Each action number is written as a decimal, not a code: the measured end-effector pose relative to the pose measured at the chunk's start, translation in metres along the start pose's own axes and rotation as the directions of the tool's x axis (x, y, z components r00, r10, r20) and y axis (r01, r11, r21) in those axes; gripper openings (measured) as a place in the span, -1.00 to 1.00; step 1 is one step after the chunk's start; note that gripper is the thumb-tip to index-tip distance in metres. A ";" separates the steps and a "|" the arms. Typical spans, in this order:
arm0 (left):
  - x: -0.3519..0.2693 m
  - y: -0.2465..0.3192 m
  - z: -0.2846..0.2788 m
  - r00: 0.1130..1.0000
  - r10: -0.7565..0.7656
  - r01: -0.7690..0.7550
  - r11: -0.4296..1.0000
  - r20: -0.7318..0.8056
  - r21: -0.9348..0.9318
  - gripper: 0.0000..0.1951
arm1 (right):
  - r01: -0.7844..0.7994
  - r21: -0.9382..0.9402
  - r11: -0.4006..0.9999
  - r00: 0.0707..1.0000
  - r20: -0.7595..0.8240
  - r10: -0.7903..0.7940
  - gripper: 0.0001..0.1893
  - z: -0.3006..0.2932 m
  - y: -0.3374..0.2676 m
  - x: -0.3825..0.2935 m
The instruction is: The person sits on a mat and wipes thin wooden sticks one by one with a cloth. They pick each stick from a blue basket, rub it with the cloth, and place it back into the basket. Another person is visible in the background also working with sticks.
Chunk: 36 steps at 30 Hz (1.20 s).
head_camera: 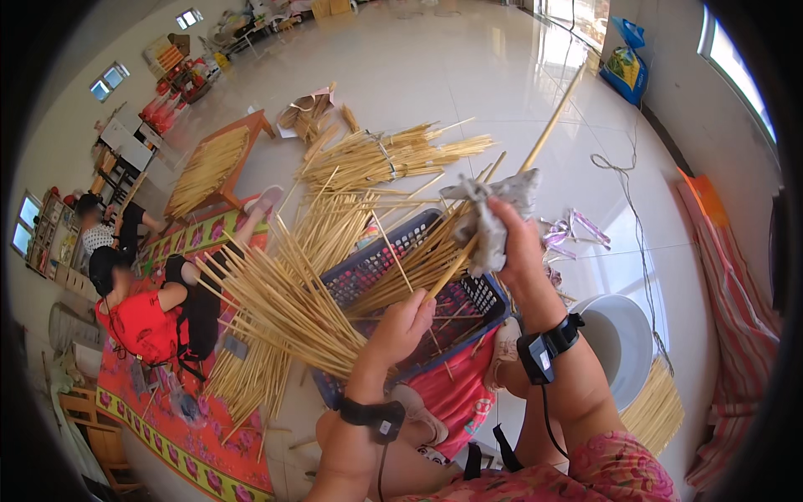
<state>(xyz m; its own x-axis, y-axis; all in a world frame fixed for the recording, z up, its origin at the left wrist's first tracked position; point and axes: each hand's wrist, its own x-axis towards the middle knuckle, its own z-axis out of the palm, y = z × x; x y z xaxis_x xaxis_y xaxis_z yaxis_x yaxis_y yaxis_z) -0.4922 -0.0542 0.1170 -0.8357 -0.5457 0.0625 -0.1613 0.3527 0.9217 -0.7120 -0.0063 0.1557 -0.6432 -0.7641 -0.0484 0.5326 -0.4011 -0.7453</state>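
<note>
My left hand (401, 326) grips the lower end of a long pale straw-like stalk (552, 122) above a dark blue plastic basket (326, 392). A crumpled grey cloth (492, 235) is in my right hand (521, 241), wrapped around the same stalk farther up. The stalk slants up and away to the right. Inside the basket lie many stalks (401, 276) under the cloth, and a thick sheaf (295, 307) leans over its left side, beside my left hand.
A grey-white bucket (615, 345) stands right of my legs. Tied stalk bundles (389, 157) lie beyond the basket. Two people sit at the left, one on a red floral mat (188, 439), near a wooden table (254, 128). A cord (640, 251) trails across the floor at right.
</note>
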 end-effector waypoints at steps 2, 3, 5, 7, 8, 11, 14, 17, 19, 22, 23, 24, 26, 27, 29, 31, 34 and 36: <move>0.005 -0.005 0.009 0.995 -0.020 0.027 0.997 -0.098 0.074 -0.78 | -0.087 -0.189 0.978 0.992 0.069 0.102 -0.71 0.016 0.014 -0.026; 0.006 -0.007 0.014 0.989 -0.030 0.047 0.992 -0.148 0.115 -0.77 | -0.102 -0.268 0.958 0.990 0.068 0.124 -0.69 0.019 0.033 -0.034; 0.010 -0.015 0.018 0.921 0.193 -0.140 0.974 -0.338 0.175 -0.78 | -0.039 -0.292 0.956 0.988 0.133 0.080 -0.66 0.031 0.068 -0.053; 0.010 -0.018 0.020 0.868 0.296 -0.207 0.946 -0.399 0.252 -0.79 | 0.027 -0.330 0.944 0.990 0.140 0.021 -0.68 0.036 0.064 -0.057; 0.009 -0.017 0.016 0.877 0.290 -0.181 0.937 -0.382 0.298 -0.80 | 0.025 -0.346 0.938 0.991 0.135 0.024 -0.69 0.036 0.061 -0.056; 0.010 -0.007 0.014 0.969 0.102 -0.045 0.968 -0.224 0.246 -0.78 | -0.099 -0.228 0.969 0.994 0.019 0.106 -0.72 0.026 0.043 -0.046; 0.000 0.001 0.010 0.990 -0.138 0.138 0.981 0.011 -0.134 -0.68 | -0.043 -0.049 0.998 0.996 -0.077 0.039 -0.71 0.000 0.016 -0.008; -0.012 0.015 0.001 0.957 -0.212 0.279 0.859 0.199 -0.429 -0.57 | -0.008 0.149 0.989 0.996 -0.084 0.020 -0.76 -0.025 -0.026 0.019; -0.015 0.015 -0.007 0.944 -0.211 0.317 0.786 0.252 -0.531 -0.53 | 0.013 0.244 0.970 0.994 -0.108 0.014 -0.77 -0.031 -0.037 0.029; -0.012 0.004 -0.009 0.963 -0.165 0.266 0.698 0.212 -0.665 -0.52 | -0.039 0.244 0.969 0.994 -0.086 0.062 -0.77 -0.025 -0.028 0.023; -0.010 0.002 -0.007 0.963 -0.164 0.265 0.694 0.212 -0.669 -0.52 | -0.064 0.243 0.968 0.994 -0.066 0.083 -0.76 -0.020 -0.023 0.020; -0.003 0.000 0.000 0.963 -0.150 0.264 0.684 0.223 -0.680 -0.52 | -0.078 0.196 0.977 0.995 -0.038 0.087 -0.74 -0.022 -0.017 0.017; 0.000 0.000 0.005 0.962 -0.141 0.266 0.690 0.235 -0.673 -0.50 | -0.129 0.095 0.987 0.992 0.024 0.127 -0.73 -0.001 0.003 -0.004; 0.002 -0.001 0.010 0.964 -0.180 0.266 0.680 0.196 -0.683 -0.50 | -0.091 0.000 0.996 0.995 0.026 0.091 -0.72 0.019 0.004 -0.024; 0.006 -0.001 0.019 0.959 -0.257 0.265 0.664 0.119 -0.699 -0.49 | -0.130 -0.133 0.982 0.990 0.038 0.136 -0.72 0.027 0.040 -0.045; 0.005 -0.010 0.021 0.966 -0.258 0.210 0.762 0.010 -0.612 -0.50 | -0.107 -0.237 0.966 0.991 0.059 0.124 -0.73 0.032 0.064 -0.056; 0.007 -0.016 0.014 0.970 -0.219 0.178 0.935 -0.105 -0.308 -0.60 | -0.154 -0.243 0.958 0.982 0.074 0.176 -0.74 0.031 0.054 -0.052; 0.010 -0.027 0.019 0.977 -0.007 0.011 1.000 -0.212 0.014 -0.67 | -0.137 -0.192 0.972 0.989 0.019 0.143 -0.75 0.024 0.049 -0.042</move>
<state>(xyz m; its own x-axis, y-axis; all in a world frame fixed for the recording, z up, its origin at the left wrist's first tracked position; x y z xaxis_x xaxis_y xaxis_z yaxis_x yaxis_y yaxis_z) -0.5061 -0.0540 0.0857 -0.7042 -0.6970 0.1353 -0.1776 0.3574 0.9169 -0.6463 -0.0060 0.1374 -0.5497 -0.8232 -0.1421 0.5002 -0.1881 -0.8452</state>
